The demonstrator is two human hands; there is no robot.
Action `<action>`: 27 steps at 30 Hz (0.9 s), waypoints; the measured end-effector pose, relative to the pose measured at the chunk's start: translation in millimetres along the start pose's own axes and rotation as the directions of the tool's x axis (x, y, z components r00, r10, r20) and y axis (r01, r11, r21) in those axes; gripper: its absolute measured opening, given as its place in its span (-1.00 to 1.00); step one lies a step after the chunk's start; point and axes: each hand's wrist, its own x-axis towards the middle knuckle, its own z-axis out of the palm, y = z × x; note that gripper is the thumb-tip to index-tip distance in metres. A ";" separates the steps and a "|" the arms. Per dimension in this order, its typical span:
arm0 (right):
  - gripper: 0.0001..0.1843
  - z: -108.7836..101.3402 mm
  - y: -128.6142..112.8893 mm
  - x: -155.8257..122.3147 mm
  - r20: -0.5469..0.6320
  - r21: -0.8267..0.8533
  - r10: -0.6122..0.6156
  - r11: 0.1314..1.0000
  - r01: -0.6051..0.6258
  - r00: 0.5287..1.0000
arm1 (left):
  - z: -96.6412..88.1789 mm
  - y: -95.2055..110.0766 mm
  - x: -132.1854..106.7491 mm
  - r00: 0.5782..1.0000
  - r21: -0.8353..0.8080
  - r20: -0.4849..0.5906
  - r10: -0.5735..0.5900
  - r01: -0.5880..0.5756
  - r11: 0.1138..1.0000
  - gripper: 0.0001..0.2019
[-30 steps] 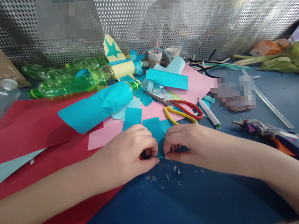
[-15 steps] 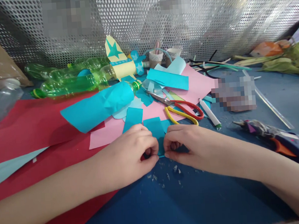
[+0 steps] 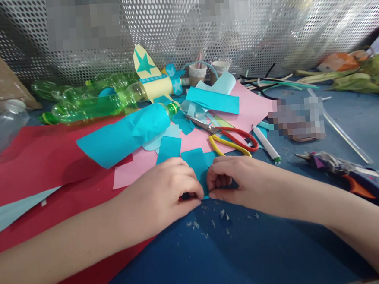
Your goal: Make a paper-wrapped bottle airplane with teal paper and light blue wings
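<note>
Both hands pinch the near edge of a small blue paper piece [image 3: 194, 161] low over the table. My left hand [image 3: 175, 188] is closed on its left side, thumb and fingertips together. Close beside it, my right hand [image 3: 237, 177] pinches the right side, with the other fingers curled in. Parts of the paper are hidden behind the hands. Just beyond lie another blue paper strip [image 3: 169, 148] and scissors [image 3: 217, 131] with one red and one yellow handle. A green bottle wrapped in blue paper [image 3: 127, 133] rests farther left.
Red paper sheets [image 3: 42, 165] cover the left. Green plastic bottles [image 3: 86, 108] and a yellow paper-covered bottle with stars [image 3: 156, 88] lie behind. To the right are a white marker [image 3: 265, 143], a glue gun [image 3: 350, 169] and a clear stick [image 3: 341, 127]. Small scraps [image 3: 225, 215] dot the blue tabletop.
My fingers shift slightly along the paper's near edge, the left fingertips moving a little to the right. The surrounding things stay in place.
</note>
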 end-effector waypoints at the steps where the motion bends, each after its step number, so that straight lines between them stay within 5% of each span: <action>1: -0.91 -1.3 1.5 -0.2 0.015 0.007 -0.027 1.000 0.026 1.000 | 0.8 -1.0 -0.4 1.000 -0.001 -0.009 0.002 -0.002 1.000 -0.88; 8: -0.92 -6.8 5.5 -1.4 0.045 -0.002 -0.218 0.976 0.218 0.975 | 2.2 -0.3 0.2 0.999 -0.015 -0.032 -0.002 0.002 1.000 -0.87; 16: -0.86 -1.7 3.9 -3.7 0.009 -0.069 -0.231 0.971 0.231 0.973 | -0.6 10.8 -1.2 0.999 0.139 -0.016 0.036 -0.033 0.990 -0.85; 27: -0.88 0.2 2.4 -4.1 -0.004 -0.111 -0.209 0.972 0.208 0.978 | 2.2 12.6 -0.3 0.985 0.050 0.003 -0.174 0.174 0.983 -0.86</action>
